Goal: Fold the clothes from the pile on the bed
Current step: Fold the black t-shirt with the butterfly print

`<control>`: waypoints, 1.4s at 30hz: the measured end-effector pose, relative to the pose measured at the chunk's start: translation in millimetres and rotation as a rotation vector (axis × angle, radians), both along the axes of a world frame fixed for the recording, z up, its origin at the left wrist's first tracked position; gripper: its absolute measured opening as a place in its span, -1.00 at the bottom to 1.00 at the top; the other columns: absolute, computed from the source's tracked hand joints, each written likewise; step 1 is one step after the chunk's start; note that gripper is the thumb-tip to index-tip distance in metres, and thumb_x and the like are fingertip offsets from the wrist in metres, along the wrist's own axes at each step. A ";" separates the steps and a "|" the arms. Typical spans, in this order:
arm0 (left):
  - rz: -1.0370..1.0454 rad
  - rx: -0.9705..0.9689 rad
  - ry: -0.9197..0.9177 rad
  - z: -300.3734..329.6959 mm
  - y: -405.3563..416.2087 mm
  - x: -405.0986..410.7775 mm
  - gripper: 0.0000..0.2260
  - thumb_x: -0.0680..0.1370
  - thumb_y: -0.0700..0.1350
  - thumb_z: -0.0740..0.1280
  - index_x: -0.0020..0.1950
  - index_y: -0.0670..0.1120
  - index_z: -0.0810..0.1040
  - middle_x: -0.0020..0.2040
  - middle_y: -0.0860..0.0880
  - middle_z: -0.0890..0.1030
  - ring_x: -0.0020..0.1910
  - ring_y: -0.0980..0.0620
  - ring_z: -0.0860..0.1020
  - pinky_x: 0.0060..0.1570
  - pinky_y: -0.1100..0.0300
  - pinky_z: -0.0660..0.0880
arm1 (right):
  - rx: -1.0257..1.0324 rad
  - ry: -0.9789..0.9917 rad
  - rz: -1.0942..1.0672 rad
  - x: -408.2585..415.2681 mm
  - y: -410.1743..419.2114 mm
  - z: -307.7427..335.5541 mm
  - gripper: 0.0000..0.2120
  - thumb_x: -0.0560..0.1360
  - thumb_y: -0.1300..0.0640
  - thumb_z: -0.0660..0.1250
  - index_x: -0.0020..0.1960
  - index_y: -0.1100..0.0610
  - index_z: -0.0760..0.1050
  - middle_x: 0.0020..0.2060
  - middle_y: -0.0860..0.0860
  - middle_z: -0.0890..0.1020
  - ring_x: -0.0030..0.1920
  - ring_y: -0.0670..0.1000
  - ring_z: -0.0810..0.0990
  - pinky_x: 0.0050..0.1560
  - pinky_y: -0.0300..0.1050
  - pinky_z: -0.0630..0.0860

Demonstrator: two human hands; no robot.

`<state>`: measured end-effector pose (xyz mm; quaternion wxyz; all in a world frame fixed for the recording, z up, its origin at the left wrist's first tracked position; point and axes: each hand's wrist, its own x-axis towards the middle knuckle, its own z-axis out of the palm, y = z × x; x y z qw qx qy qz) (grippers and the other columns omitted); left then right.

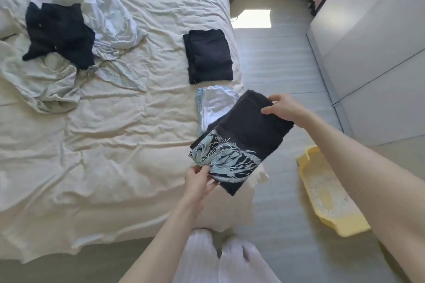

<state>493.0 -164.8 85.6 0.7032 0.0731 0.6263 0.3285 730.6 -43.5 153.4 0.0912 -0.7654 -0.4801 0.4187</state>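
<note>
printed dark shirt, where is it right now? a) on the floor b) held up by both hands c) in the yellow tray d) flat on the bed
b: the left hand pinches the printed dark shirt at its near corner and the right hand grips its far edge.

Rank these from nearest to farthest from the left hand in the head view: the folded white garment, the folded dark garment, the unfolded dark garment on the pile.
From the left hand:
1. Folded white garment, just beyond it near the bed's right edge.
2. Folded dark garment, farther up the same edge.
3. Unfolded dark garment, far left on the pile.
</note>
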 end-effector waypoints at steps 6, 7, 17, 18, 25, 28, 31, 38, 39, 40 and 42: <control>0.262 0.004 -0.120 -11.6 44.0 49.5 -0.78 0.58 -0.37 0.17 0.22 -0.28 0.39 0.13 -0.22 0.57 -0.19 0.02 0.64 -0.09 0.08 0.62 | 0.079 -0.089 0.336 -9.8 113.1 -13.0 -0.88 0.45 0.14 0.37 -0.02 0.10 0.56 -0.09 0.07 0.57 -0.08 0.07 0.51 -0.23 -0.19 0.36; 0.293 0.018 -0.119 -15.3 51.3 56.0 -0.75 0.58 -0.38 0.17 0.25 -0.27 0.37 0.15 -0.22 0.56 -0.18 0.03 0.65 -0.09 0.11 0.62 | 0.107 -0.103 0.388 -13.0 128.4 -16.8 -0.91 0.45 0.14 0.37 -0.05 0.10 0.56 -0.12 0.07 0.57 -0.11 0.08 0.50 -0.28 -0.20 0.35; 0.314 -0.119 0.029 -81.1 91.3 86.3 -0.82 0.61 -0.25 0.21 0.19 -0.27 0.43 0.09 -0.22 0.58 -0.05 -0.07 0.60 -0.05 0.04 0.57 | 0.133 -0.176 0.487 -34.3 191.3 -132.7 -0.63 0.52 0.08 0.28 0.32 0.03 0.44 0.25 0.07 0.51 0.30 0.13 0.41 0.32 0.10 0.31; 0.245 -0.165 0.070 -85.1 92.6 84.5 -0.82 0.62 -0.19 0.20 0.15 -0.26 0.43 0.04 -0.21 0.60 -0.06 -0.09 0.60 -0.08 0.05 0.55 | 0.153 -0.195 0.464 -34.8 180.4 -144.0 -0.57 0.53 0.06 0.28 0.39 0.02 0.37 0.35 0.07 0.42 0.38 0.14 0.33 0.37 0.14 0.23; -0.443 0.497 1.077 -70.5 95.0 53.9 -0.88 0.58 -0.07 0.19 -0.10 0.04 0.48 -0.14 0.10 0.56 -0.08 0.03 0.51 -0.07 0.15 0.41 | 0.514 -0.127 0.348 -28.2 69.6 -186.9 -0.57 0.55 0.19 0.26 0.41 0.15 0.38 0.44 0.13 0.32 0.49 0.17 0.18 0.44 0.26 0.11; -0.741 0.889 1.338 -87.0 134.4 60.8 -0.67 0.57 -0.12 0.15 0.31 -0.09 0.48 0.31 -0.11 0.47 0.34 -0.17 0.39 0.29 -0.02 0.35 | 0.571 -0.242 0.427 -35.2 54.2 -205.3 -0.57 0.55 0.11 0.16 0.40 0.16 0.39 0.42 0.18 0.34 0.45 0.23 0.25 0.38 0.30 0.17; -1.140 0.732 1.285 -120.8 166.0 58.9 -0.52 0.63 -0.01 0.11 0.53 -0.05 0.11 0.54 -0.10 -0.04 0.52 -0.16 -0.12 0.47 -0.12 0.03 | 0.489 -0.319 0.496 -39.6 56.3 -220.1 -0.51 0.57 -0.01 0.02 0.46 0.09 0.28 0.47 0.15 0.24 0.49 0.18 0.11 0.42 0.28 0.11; -1.314 0.644 1.245 -154.5 171.2 49.4 -0.47 0.64 0.10 -0.02 0.55 0.01 -0.11 0.55 -0.04 -0.20 0.53 -0.07 -0.21 0.47 -0.06 -0.15 | 0.343 -0.431 0.586 -39.4 56.7 -231.9 -0.49 0.63 -0.05 0.00 0.53 -0.04 -0.04 0.54 0.02 -0.07 0.52 0.04 -0.21 0.49 0.19 -0.19; -1.310 0.652 1.238 -148.6 172.0 48.8 -0.47 0.64 0.10 0.00 0.55 0.01 -0.09 0.56 -0.05 -0.17 0.53 -0.06 -0.19 0.47 -0.06 -0.14 | 0.341 -0.432 0.575 -39.7 55.9 -225.4 -0.49 0.63 -0.05 0.03 0.54 -0.03 -0.01 0.54 0.04 -0.03 0.53 0.06 -0.16 0.49 0.19 -0.19; -1.309 0.661 1.222 -141.0 172.5 47.1 -0.47 0.63 0.11 0.01 0.56 0.01 -0.08 0.56 -0.05 -0.15 0.53 -0.06 -0.19 0.47 -0.06 -0.13 | 0.347 -0.421 0.556 -40.0 53.2 -216.2 -0.48 0.62 -0.04 0.08 0.54 -0.01 0.05 0.54 0.06 0.02 0.54 0.08 -0.10 0.48 0.19 -0.17; -1.287 0.683 1.154 -121.3 171.5 40.3 -0.45 0.63 0.13 0.03 0.56 0.02 -0.07 0.57 -0.04 -0.12 0.53 -0.03 -0.17 0.48 -0.03 -0.12 | 0.369 -0.398 0.513 -40.4 43.3 -193.3 -0.46 0.59 -0.03 0.18 0.52 0.03 0.14 0.53 0.09 0.11 0.54 0.12 -0.01 0.48 0.18 -0.13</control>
